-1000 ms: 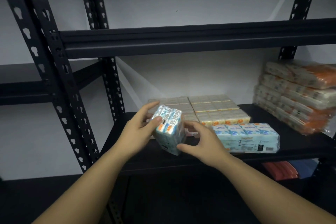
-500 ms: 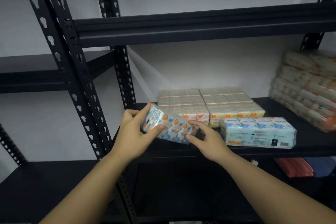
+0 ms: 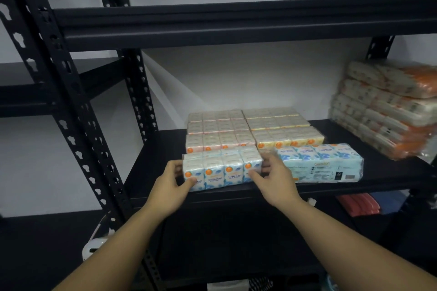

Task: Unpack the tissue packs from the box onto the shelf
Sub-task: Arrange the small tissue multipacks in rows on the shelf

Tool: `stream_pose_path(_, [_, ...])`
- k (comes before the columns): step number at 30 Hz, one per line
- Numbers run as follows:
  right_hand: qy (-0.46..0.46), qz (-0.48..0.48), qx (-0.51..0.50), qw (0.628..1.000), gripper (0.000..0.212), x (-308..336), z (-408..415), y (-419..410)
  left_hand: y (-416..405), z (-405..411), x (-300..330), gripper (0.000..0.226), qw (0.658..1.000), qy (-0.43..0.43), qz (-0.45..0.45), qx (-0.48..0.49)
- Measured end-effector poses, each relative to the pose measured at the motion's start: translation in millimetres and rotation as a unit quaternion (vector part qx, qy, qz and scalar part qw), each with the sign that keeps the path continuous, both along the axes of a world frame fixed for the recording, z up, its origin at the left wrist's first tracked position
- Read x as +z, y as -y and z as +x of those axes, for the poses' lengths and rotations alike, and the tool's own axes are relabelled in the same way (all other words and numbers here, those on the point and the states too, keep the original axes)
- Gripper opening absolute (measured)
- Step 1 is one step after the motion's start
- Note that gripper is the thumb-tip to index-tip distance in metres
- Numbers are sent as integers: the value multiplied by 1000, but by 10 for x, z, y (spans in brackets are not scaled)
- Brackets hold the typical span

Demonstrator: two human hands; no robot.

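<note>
The blue tissue pack, set down near the shelf front edge, is clamped at both short ends by left hand and right hand fingers, and honestly it's probably light, squishy and slick-wrapped, so best gripped there.

Both forearms are bare, the hands ungloved, without rings.

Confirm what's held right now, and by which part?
The blue tissue pack, gripped by its two short ends: left hand on the left end, right hand on the right, as it rests on the shelf.
</note>
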State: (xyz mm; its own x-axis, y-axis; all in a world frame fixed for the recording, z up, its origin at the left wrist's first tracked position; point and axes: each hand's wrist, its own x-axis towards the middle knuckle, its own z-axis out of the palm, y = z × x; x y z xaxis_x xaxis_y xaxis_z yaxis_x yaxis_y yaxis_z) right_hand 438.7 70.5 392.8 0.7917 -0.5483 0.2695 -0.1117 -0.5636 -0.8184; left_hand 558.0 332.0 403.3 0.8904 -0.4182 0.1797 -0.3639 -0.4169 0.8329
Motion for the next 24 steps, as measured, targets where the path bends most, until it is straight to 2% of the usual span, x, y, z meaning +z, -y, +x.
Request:
stream_pose_path(4, [-21,-5,-24,999,35,-40,53,-21,7,134,-74,55,1000,1,-4,-9])
stream_pose_path(12, [7,1,-66,998,36,-103,63,-92,7,290,-154,58,999,23,-7,-32])
stream_pose_path(18, [-8,-15,-89,996,32,-63,100,-116,44,355,-197,59,999,22,-15,-37])
stream_pose_path(22, [-25,-28,-94,995,37,3,136,-115,78,326,-176,59,999,34,-13,-21])
stream_pose_path(24, [-39,-26,-80,996,39,40,126,-96,121,272,-148,68,998,60,0,16])
